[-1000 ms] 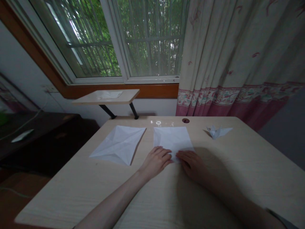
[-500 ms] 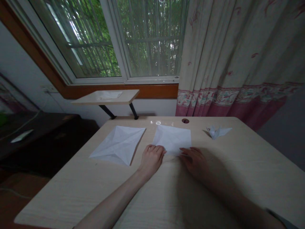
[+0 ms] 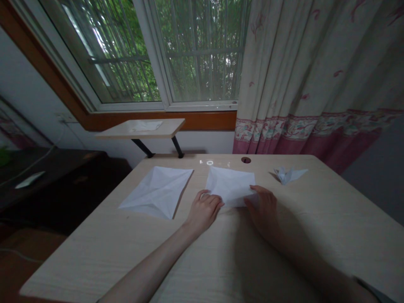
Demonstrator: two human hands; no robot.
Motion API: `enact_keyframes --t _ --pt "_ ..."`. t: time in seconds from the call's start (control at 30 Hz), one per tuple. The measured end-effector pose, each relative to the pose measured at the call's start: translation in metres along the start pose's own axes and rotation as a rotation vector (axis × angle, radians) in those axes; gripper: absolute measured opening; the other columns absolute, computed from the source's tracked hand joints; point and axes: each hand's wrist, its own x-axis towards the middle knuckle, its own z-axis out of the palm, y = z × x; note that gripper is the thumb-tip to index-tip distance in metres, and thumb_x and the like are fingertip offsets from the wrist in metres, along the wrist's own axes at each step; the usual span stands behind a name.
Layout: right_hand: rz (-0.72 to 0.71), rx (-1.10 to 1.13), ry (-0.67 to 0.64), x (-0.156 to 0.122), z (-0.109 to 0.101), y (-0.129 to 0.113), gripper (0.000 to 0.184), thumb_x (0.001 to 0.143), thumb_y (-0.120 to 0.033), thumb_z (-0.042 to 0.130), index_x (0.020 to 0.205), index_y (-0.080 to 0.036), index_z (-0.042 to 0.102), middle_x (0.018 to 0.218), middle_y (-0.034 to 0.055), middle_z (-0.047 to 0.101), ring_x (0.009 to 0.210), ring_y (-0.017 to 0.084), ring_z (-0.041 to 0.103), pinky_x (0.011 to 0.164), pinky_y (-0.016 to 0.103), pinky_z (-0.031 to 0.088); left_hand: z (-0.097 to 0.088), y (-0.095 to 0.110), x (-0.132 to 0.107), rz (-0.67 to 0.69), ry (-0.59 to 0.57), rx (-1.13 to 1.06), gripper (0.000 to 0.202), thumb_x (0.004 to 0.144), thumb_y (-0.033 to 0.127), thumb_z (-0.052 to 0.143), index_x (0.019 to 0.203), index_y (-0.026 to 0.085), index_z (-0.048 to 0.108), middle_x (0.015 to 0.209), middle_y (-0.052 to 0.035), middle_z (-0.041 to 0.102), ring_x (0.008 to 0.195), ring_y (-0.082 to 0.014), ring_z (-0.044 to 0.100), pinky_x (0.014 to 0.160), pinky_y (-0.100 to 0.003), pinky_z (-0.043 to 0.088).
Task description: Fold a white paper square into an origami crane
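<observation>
The fingers of the bare left hand [image 3: 204,208] bend down over the near left corner of a thin white paper sheet [image 3: 230,181]; whether they pinch it, I cannot tell. The fingers of the bare right hand [image 3: 265,210] are spread, thumb and forefinger apart, with the sheet's near right part between them. The sheet lies on a pale wood-grain bench [image 3: 195,265], around the middle of the back edge and a little forward of it.

Near the bench's left edge lies a white square of creased paper [image 3: 154,189], fold lines crossing its face. Towards the back right corner stands a small white folded-paper bird [image 3: 288,174], well apart from the right hand. A round brown hole [image 3: 246,160] is set in the bench just inside the back edge.

At the back left corner, a raised pale wooden shelf [image 3: 116,132] on black slanted legs carries a flat white paper piece [image 3: 147,125]. Left of the bench, a dark low cabinet [image 3: 85,168] bears a thin whitish flat object [image 3: 30,179].
</observation>
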Motion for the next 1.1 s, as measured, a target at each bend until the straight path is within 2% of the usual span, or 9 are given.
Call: enact_keyframes --t 0.1,0.2,0.3,0.43,0.67,0.83,1.0,1.1 --pt "-0.045 -0.044 0.003 0.003 -0.004 -0.008 0.029 0.098 -0.032 0.046 0.124 -0.02 0.05 0.118 0.0124 0.058 0.111 0.028 0.052 0.096 0.047 0.038 0.001 0.002 -0.001 0.021 0.004 -0.029 0.02 0.102 0.028 0.045 0.097 0.021 0.063 0.095 -0.0018 0.074 0.088 -0.0176 0.067 0.103 -0.042 0.039" --pt "-0.104 -0.063 -0.041 0.002 -0.008 -0.014 0.014 0.097 -0.023 0.047 0.107 -0.022 0.057 0.118 0.0107 0.056 0.112 0.028 0.05 0.097 0.047 0.036 0.002 0.005 -0.002 0.02 0.036 -0.048 0.018 0.1 0.028 0.047 0.096 0.021 0.063 0.099 -0.0017 0.074 0.096 -0.0191 0.066 0.11 -0.046 0.032" --pt "-0.155 -0.051 -0.082 0.002 -0.01 -0.016 0.012 0.094 -0.018 0.049 0.091 -0.023 0.059 0.115 0.0083 0.056 0.113 0.027 0.049 0.097 0.047 0.035 0.003 0.007 -0.003 -0.015 0.069 -0.045 0.019 0.1 0.026 0.047 0.096 0.021 0.064 0.105 -0.0023 0.074 0.103 -0.0201 0.066 0.116 -0.051 0.021" --pt "-0.209 -0.035 -0.099 0.002 -0.011 -0.017 0.012 0.092 -0.018 0.052 0.092 -0.024 0.062 0.118 0.0071 0.057 0.118 0.027 0.046 0.101 0.047 0.033 0.004 0.007 -0.003 -0.051 0.05 -0.039 0.02 0.101 0.025 0.044 0.097 0.021 0.064 0.106 -0.0024 0.074 0.095 -0.0186 0.07 0.118 -0.053 0.015" --pt "-0.187 -0.053 -0.112 0.001 -0.008 -0.019 0.014 0.091 -0.019 0.055 0.094 -0.028 0.066 0.129 0.0053 0.058 0.129 0.026 0.042 0.111 0.05 0.023 0.0 0.007 -0.002 -0.047 0.005 -0.05 0.017 0.1 0.025 0.043 0.096 0.021 0.059 0.104 -0.0011 0.073 0.089 -0.0169 0.071 0.117 -0.049 0.023" --pt "-0.189 -0.102 -0.129 -0.001 -0.005 -0.019 0.013 0.09 -0.021 0.057 0.093 -0.028 0.067 0.143 0.0029 0.052 0.139 0.029 0.032 0.114 0.055 0.016 -0.001 0.006 -0.002 -0.014 -0.013 -0.11 0.014 0.099 0.025 0.043 0.107 0.022 0.054 0.105 -0.0013 0.072 0.095 -0.0171 0.07 0.117 -0.044 0.03" --pt "-0.227 -0.168 -0.18 -0.003 -0.003 -0.014 0.026 0.092 -0.014 0.05 0.103 -0.031 0.066 0.151 0.0023 0.042 0.145 0.031 0.024 0.111 0.062 0.017 0.001 0.005 -0.004 0.013 -0.027 -0.142 0.019 0.097 0.023 0.046 0.115 0.022 0.051 0.109 -0.0016 0.071 0.104 -0.0173 0.067 0.116 -0.041 0.035" --pt "-0.232 -0.182 -0.196 -0.004 -0.003 -0.013 0.026 0.092 -0.015 0.051 0.105 -0.031 0.066 0.152 0.0022 0.042 0.146 0.032 0.023 0.11 0.065 0.02 0.002 0.003 -0.005 0.019 -0.035 -0.135 0.022 0.095 0.021 0.048 0.117 0.022 0.05 0.112 -0.0025 0.07 0.109 -0.0189 0.065 0.116 -0.042 0.036"
